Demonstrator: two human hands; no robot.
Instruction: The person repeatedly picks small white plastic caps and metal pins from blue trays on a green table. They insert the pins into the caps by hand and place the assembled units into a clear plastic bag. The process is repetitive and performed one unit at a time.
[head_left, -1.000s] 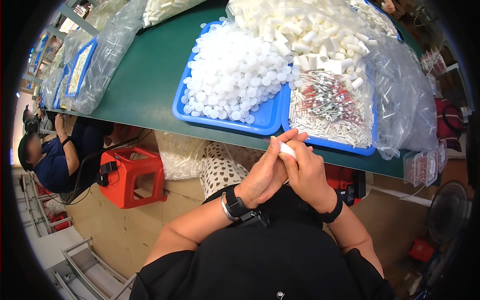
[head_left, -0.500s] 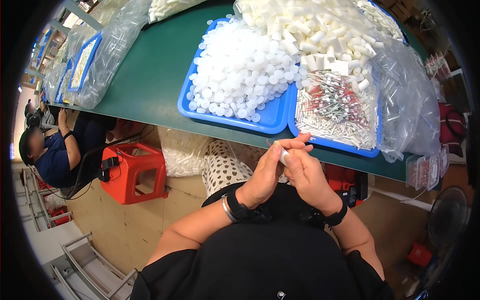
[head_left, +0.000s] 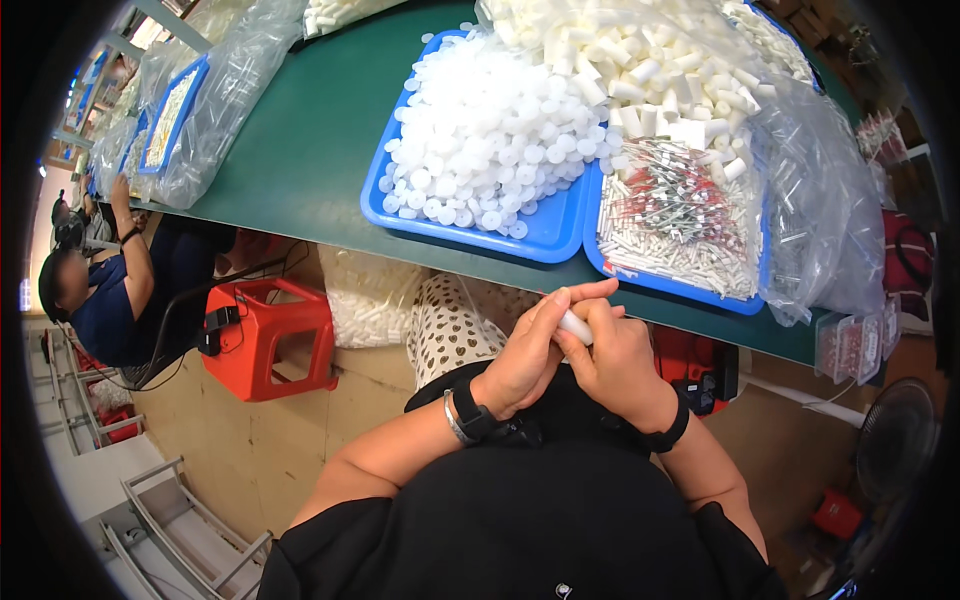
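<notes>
My two hands meet above my lap, just off the near edge of the table. Between them sits a short white cylinder [head_left: 575, 327], partly covered by fingers. My left hand [head_left: 525, 362] is closed with thumb and fingers against one end of it. My right hand [head_left: 615, 358] pinches the other side, its fingers curled around. Nearest to the hands is a blue tray [head_left: 668, 287] of thin white tubes [head_left: 725, 262], topped by a pile of red and dark wired pieces [head_left: 665, 195]. Beside it, another blue tray [head_left: 548, 240] holds a heap of translucent white discs [head_left: 480, 140].
Large white cylinders [head_left: 665, 65] spill from a clear bag behind the trays. More clear plastic [head_left: 825, 200] lies to the right on the green table [head_left: 300, 140]. A red stool [head_left: 265, 345] stands left, near a seated co-worker [head_left: 125, 300]. A fan [head_left: 897, 435] is at right.
The white cylinder shows more between my hands, as my right fingers have shifted around it. The co-worker's arm has risen. The whole view has shifted slightly.
</notes>
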